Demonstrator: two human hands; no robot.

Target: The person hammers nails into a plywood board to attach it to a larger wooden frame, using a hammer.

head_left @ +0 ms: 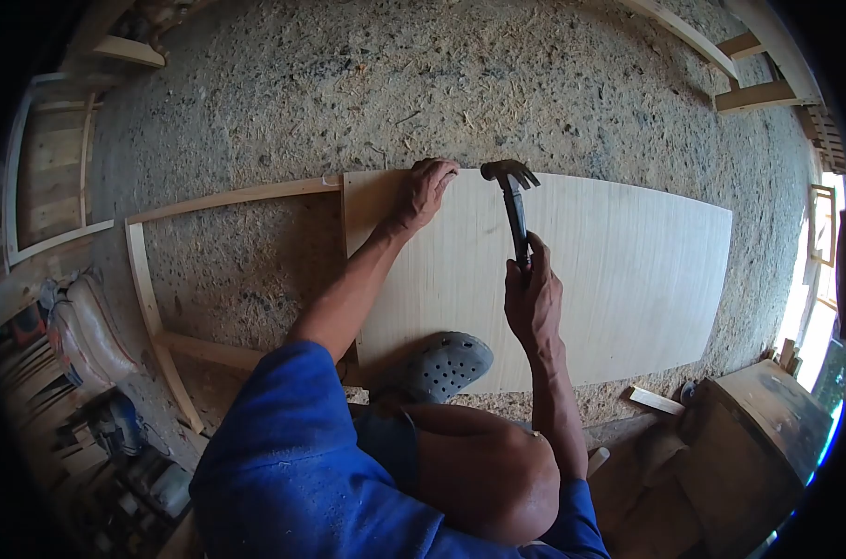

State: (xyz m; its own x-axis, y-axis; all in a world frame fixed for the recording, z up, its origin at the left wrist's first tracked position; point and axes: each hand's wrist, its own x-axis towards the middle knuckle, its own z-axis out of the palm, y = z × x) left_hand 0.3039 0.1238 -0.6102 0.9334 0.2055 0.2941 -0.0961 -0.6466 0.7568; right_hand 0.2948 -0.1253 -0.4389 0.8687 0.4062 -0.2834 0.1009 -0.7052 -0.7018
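Observation:
My right hand (534,296) is wrapped round the handle of a claw hammer (514,200), whose head is over the far edge of a pale plywood panel (618,270). Close to that same edge, left of the hammer head, my left hand (427,194) rests on the panel with its fingers bent together at the rim. Whatever may be pinched there is too small or hidden to make out. The panel lies on a wooden frame (236,196), which sticks out bare to the left. My foot in a grey clog (446,365) stands on the panel's near edge.
Wood shavings cover the rough floor (348,93). More wooden frames lie at the upper right (758,96) and far left (55,177). A filled sack (83,326) sits at the left, a wooden box (767,410) at lower right, and a short offcut (656,401) near the panel.

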